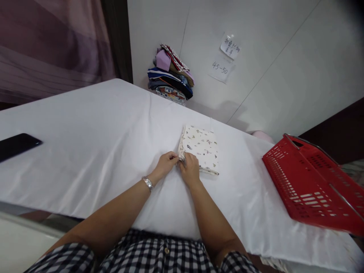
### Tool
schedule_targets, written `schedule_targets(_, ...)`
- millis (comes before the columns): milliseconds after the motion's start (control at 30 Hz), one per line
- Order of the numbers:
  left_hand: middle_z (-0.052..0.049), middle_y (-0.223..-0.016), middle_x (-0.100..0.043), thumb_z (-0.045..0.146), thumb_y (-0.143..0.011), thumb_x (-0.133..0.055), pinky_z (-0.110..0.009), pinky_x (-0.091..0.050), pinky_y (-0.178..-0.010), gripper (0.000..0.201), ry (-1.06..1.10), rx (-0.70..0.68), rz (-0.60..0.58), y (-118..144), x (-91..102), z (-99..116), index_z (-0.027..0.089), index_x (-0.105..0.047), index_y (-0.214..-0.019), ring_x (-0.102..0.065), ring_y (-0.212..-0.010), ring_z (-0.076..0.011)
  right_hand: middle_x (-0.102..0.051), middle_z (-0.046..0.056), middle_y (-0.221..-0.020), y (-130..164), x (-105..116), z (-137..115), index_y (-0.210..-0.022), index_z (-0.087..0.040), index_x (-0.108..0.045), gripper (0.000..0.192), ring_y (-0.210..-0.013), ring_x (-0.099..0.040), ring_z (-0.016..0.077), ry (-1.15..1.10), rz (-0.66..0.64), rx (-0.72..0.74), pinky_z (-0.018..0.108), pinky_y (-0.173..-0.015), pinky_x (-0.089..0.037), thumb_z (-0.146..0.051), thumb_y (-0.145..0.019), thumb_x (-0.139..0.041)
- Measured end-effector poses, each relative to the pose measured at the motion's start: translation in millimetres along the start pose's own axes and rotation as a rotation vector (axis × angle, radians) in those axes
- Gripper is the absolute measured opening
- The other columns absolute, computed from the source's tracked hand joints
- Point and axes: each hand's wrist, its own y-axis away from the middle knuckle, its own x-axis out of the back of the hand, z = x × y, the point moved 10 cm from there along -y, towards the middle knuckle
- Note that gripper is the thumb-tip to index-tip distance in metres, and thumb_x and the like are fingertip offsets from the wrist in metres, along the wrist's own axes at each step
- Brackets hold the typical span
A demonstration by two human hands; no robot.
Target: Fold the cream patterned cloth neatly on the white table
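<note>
A folded white cloth (pixel 201 146) with a small scattered print lies flat on the white-covered table, its layers showing along the left and near edges. My left hand (pixel 166 163), with a silver watch on the wrist, pinches the cloth's near left corner between thumb and finger. Right beside it, my right hand (pixel 190 167) is closed over the same corner, fingers curled on the near edge. The fingers partly hide that corner.
A red plastic basket (pixel 309 182) stands on the table at the right. A dark phone (pixel 19 146) lies at the far left. A stack of folded clothes (pixel 170 77) sits beyond the far edge, by the wall. Two paper notes (pixel 222 70) hang on the wall.
</note>
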Motion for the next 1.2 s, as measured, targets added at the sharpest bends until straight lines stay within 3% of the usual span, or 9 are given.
schedule_targets(133,0.000,-0.070,-0.064,0.029,-0.075,-0.052,-0.027,-0.044,-0.065,0.018,-0.185,-0.041,-0.020,4,1.7,10,0.019,-0.066,-0.079,-0.057,-0.067,-0.0149,-0.062,0.009,-0.100,-4,5,8,-0.112,-0.016,-0.057,0.028,-0.092,-0.052,0.0223,0.006,0.024,-0.032,0.034,-0.081,-0.042,-0.015,-0.087,-0.044)
schedule_targets(233,-0.004,-0.084,-0.065,0.033,-0.078,-0.052,-0.030,-0.043,-0.069,0.021,-0.563,-0.170,0.063,11,8.0,27,0.020,-0.067,-0.085,-0.057,-0.081,-0.0194,-0.063,0.009,-0.101,-5,14,8,-0.112,-0.017,-0.057,0.030,-0.093,-0.052,0.0218,-0.003,0.079,-0.006,0.034,-0.083,-0.041,-0.012,-0.087,-0.041)
schedule_targets(333,-0.009,-0.088,-0.063,0.042,-0.078,-0.056,-0.034,-0.041,-0.073,0.026,-0.869,-0.252,0.065,16,-0.4,33,0.018,-0.067,-0.079,-0.055,-0.090,-0.0248,-0.063,0.009,-0.100,-5,19,6,-0.112,-0.016,-0.058,0.031,-0.093,-0.052,0.0215,0.016,0.115,0.012,0.034,-0.084,-0.041,-0.011,-0.087,-0.040)
schedule_targets(500,-0.009,-0.085,-0.062,0.036,-0.078,-0.058,-0.036,-0.038,-0.075,0.020,-1.015,-0.255,0.067,14,-13.2,29,0.018,-0.063,-0.074,-0.055,-0.090,-0.0257,-0.063,0.008,-0.100,-8,17,3,-0.111,-0.017,-0.059,0.032,-0.091,-0.052,0.0213,0.052,0.103,0.030,0.033,-0.082,-0.040,-0.011,-0.085,-0.041)
schedule_targets(600,-0.007,-0.082,-0.063,0.029,-0.077,-0.056,-0.034,-0.038,-0.073,0.014,-0.929,-0.223,0.039,10,-14.8,25,0.019,-0.059,-0.070,-0.057,-0.084,-0.0229,-0.063,0.008,-0.100,-13,23,4,-0.111,-0.017,-0.059,0.031,-0.092,-0.052,0.0216,0.065,0.101,0.030,0.033,-0.083,-0.039,-0.012,-0.086,-0.041)
schedule_targets(733,-0.001,-0.069,-0.060,0.029,-0.076,-0.054,-0.029,-0.038,-0.061,0.012,-0.611,-0.070,0.053,5,-0.6,15,0.020,-0.052,-0.067,-0.055,-0.066,-0.0166,-0.063,0.008,-0.104,-15,31,3,-0.113,-0.017,-0.058,0.032,-0.096,-0.051,0.0222,0.087,0.077,0.032,0.034,-0.084,-0.038,-0.012,-0.086,-0.042)
schedule_targets(867,0.003,-0.062,-0.054,0.021,-0.070,-0.056,-0.024,-0.040,-0.055,0.010,-0.254,0.065,0.076,2,6.7,3,0.020,-0.047,-0.068,-0.054,-0.060,-0.0132,-0.063,0.007,-0.104,-8,13,-5,-0.113,-0.019,-0.058,0.033,-0.095,-0.052,0.0214,0.109,-0.058,0.044,0.034,-0.083,-0.037,-0.009,-0.086,-0.042)
schedule_targets(1033,0.002,-0.070,-0.060,0.015,-0.071,-0.057,-0.026,-0.050,-0.059,0.024,0.143,0.270,0.034,7,-0.7,-12,0.019,-0.049,-0.093,-0.060,-0.060,-0.0126,-0.063,0.008,-0.106,0,-3,-7,-0.114,-0.018,-0.058,0.034,-0.095,-0.051,0.0221,0.118,-0.116,0.010,0.034,-0.083,-0.037,-0.007,-0.085,-0.044)
schedule_targets(1200,-0.001,-0.074,-0.061,0.038,-0.073,-0.065,-0.029,-0.054,-0.060,0.040,0.164,0.235,0.010,9,-0.7,-7,0.019,-0.050,-0.105,-0.062,-0.065,-0.0148,-0.063,0.008,-0.104,1,-5,-10,-0.112,-0.017,-0.059,0.031,-0.095,-0.051,0.0229,0.140,-0.116,0.007,0.034,-0.081,-0.037,-0.009,-0.085,-0.047)
